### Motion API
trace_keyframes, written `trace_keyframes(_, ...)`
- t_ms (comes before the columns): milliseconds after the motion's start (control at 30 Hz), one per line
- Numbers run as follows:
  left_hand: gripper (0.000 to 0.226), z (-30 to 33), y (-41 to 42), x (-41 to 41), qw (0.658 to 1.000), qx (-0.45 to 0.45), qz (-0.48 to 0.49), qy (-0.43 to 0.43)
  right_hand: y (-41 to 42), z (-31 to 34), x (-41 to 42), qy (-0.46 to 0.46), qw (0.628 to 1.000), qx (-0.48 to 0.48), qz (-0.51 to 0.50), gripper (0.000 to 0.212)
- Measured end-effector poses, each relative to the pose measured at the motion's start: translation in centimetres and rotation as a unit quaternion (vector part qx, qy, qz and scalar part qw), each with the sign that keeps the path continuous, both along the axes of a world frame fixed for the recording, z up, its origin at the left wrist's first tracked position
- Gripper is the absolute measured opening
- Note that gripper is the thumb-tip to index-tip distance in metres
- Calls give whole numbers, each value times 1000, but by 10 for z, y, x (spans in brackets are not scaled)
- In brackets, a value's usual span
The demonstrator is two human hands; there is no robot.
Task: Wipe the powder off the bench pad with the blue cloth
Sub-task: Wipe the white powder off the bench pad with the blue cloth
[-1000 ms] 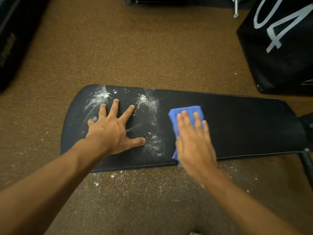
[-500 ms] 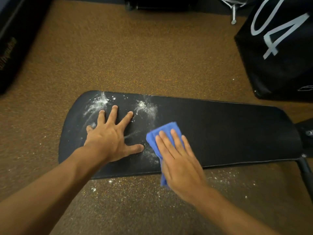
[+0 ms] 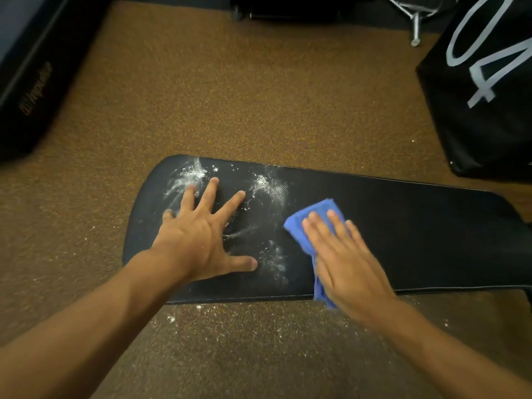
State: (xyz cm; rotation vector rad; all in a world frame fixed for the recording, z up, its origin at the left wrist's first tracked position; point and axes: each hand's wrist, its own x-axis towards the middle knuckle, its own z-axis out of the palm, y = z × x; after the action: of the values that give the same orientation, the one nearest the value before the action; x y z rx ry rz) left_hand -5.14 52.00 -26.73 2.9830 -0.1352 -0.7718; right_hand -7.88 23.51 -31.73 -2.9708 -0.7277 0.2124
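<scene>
Pressing flat, the right hand [image 3: 345,263] pins the soft blue cloth [image 3: 313,214]; the left hand [image 3: 198,240] lies spread on the bench pad [image 3: 417,226] beside the powder [image 3: 270,185].

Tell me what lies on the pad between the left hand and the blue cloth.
In the head view, white powder smears on the black bench pad lie between the left hand and the blue cloth under the right hand.

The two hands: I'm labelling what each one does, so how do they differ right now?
The left hand lies bare on the bench pad, fingers spread wide among the powder; the right hand presses the blue cloth, fingers together. The left looks sharp, the right blurred. Both lie flat, palm down.
</scene>
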Motion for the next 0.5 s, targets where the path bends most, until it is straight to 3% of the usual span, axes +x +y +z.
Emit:
trace_keyframes(100,132,-1,9,-11,1000,23,-13,5,48,0,27,-13,994,15,-112,66)
trace_keyframes(200,133,-6,12,-15,1000,25,-3,14,77,-3,0,-7,1000,13,13,66)
trace_keyframes(333,133,-6,12,-15,1000,19,-5,15,23,-3,-28,9,989,-1,149,62)
trace_keyframes(400,133,-6,13,-15,1000,17,-7,14,15,-4,-13,-12,992,-6,122,62)
trace_keyframes(500,133,-6,11,-13,1000,18,-2,26,57,-1,2,0,999,34,-2,63)
